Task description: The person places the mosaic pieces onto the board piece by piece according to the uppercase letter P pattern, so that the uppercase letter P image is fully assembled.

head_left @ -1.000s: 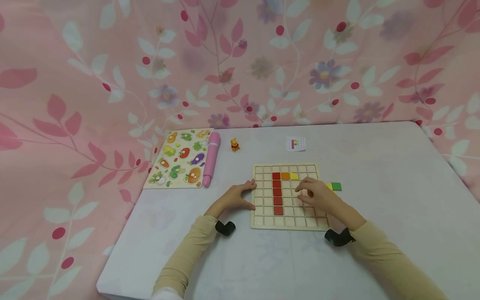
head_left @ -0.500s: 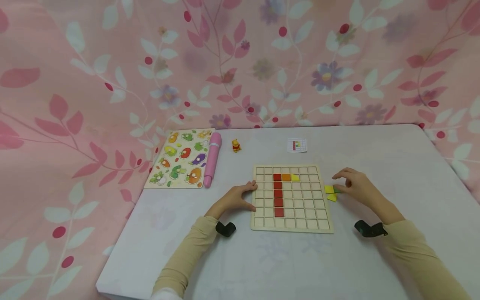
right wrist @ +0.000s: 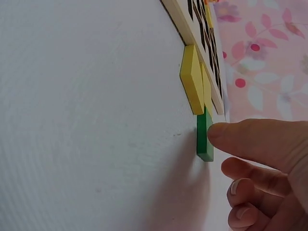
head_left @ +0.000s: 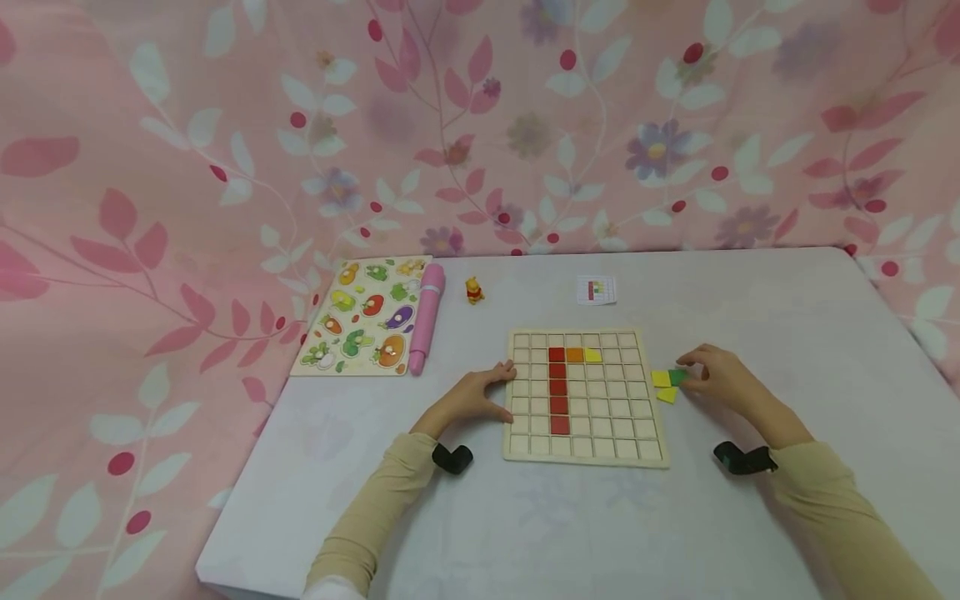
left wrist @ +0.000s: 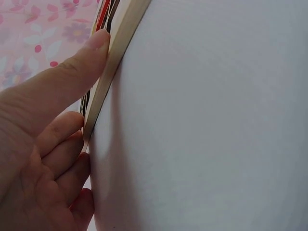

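Observation:
A wooden grid board (head_left: 585, 450) lies in the middle of the white table and holds a column of red tiles (head_left: 557, 389), an orange tile (head_left: 574, 355) and a yellow tile (head_left: 592, 356). My left hand (head_left: 480, 396) rests against the board's left edge (left wrist: 118, 53), thumb (left wrist: 82, 62) on the rim and fingers loosely curled beside it. Right of the board lie two yellow tiles (head_left: 663, 386) (right wrist: 191, 79) and a green tile (head_left: 677, 377) (right wrist: 204, 139). My right hand (head_left: 693, 372) pinches the green tile, and its thumb (right wrist: 240, 139) touches the tile's near edge.
A vegetable peg puzzle (head_left: 363, 317) and a pink pen (head_left: 424, 317) lie at the table's back left. A small yellow bear figure (head_left: 473, 290) and a pattern card (head_left: 596, 290) sit behind the board. A pink floral cloth (head_left: 480, 125) hangs behind the table.
My right hand left the board, moved right to the loose tiles and settled on the green tile. My left hand stayed at the board's left edge.

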Demonstrator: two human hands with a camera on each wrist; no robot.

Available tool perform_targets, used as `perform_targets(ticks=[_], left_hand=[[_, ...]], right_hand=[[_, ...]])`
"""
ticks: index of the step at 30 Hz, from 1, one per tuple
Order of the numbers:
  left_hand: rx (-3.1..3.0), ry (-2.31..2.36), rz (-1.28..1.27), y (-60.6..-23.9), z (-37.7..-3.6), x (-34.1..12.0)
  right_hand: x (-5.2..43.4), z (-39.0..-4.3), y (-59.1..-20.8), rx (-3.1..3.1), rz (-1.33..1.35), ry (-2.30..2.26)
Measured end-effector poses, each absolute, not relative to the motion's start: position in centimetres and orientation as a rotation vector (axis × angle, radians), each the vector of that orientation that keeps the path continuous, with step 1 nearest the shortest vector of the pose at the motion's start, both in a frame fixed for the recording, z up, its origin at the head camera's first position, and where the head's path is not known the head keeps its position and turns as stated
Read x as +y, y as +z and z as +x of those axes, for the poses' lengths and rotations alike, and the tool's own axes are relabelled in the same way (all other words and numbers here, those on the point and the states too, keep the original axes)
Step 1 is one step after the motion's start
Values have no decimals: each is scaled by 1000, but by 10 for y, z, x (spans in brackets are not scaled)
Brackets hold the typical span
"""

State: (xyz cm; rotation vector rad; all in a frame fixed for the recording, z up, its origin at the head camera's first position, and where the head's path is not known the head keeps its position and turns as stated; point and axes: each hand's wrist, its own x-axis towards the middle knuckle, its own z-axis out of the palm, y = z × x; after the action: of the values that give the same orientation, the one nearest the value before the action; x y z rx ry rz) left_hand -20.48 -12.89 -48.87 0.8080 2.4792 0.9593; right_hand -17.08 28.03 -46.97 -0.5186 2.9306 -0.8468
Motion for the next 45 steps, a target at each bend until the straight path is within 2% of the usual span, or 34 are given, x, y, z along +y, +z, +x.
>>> perform_targets(ticks=[12, 20, 35, 45], left_hand=[[2479, 954, 791, -488, -203, -127], [2485, 961, 787, -489, -203, -128], [2481, 963, 803, -489, -202, -127], [2486, 960, 799, -486, -203, -127]], right_hand=[[284, -175, -477, 2907, -564, -834], [276, -176, -462, 2930, -524, -815], [203, -171, -440, 2903, -838, -973], [171, -181, -452, 2807, -934, -1061]])
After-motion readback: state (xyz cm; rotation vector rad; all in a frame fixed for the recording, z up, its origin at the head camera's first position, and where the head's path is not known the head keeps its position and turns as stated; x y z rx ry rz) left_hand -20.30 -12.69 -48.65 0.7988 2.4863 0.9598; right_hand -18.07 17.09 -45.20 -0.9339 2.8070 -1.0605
